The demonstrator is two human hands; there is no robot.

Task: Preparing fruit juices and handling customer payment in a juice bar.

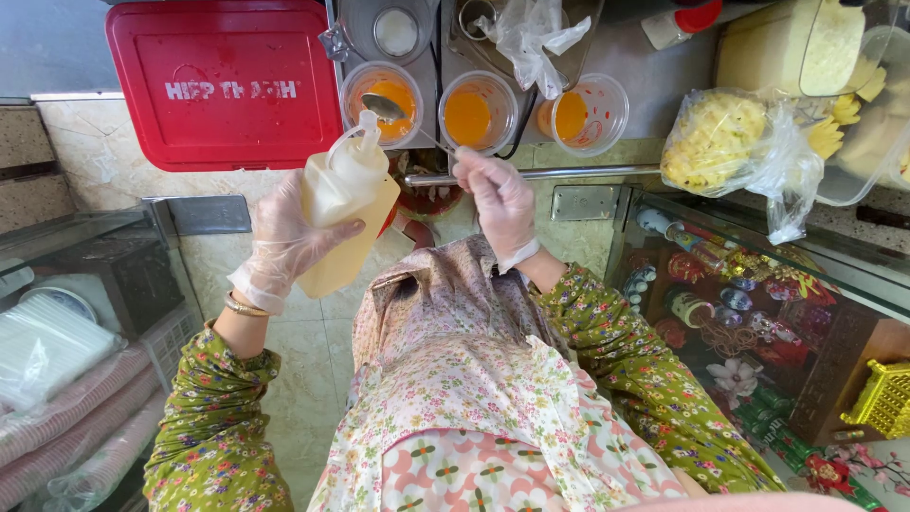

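My left hand [284, 237], in a clear plastic glove, grips a squeeze bottle [346, 213] of pale yellow liquid, tilted with its nozzle toward the cups. My right hand [498, 199], also gloved, pinches the long handle of a metal spoon [384, 106] whose bowl hovers over the left of three clear plastic cups. That left cup [384, 95], the middle cup [477, 112] and the right cup [578, 112] each hold orange liquid and stand in a row on the steel counter.
A red plastic lid [223, 81] lies left of the cups. A bag of yellow fruit pieces [730, 142] sits at right beside clear containers. A glass display case [758, 303] with cans stands lower right; stacked cups [57, 379] lower left.
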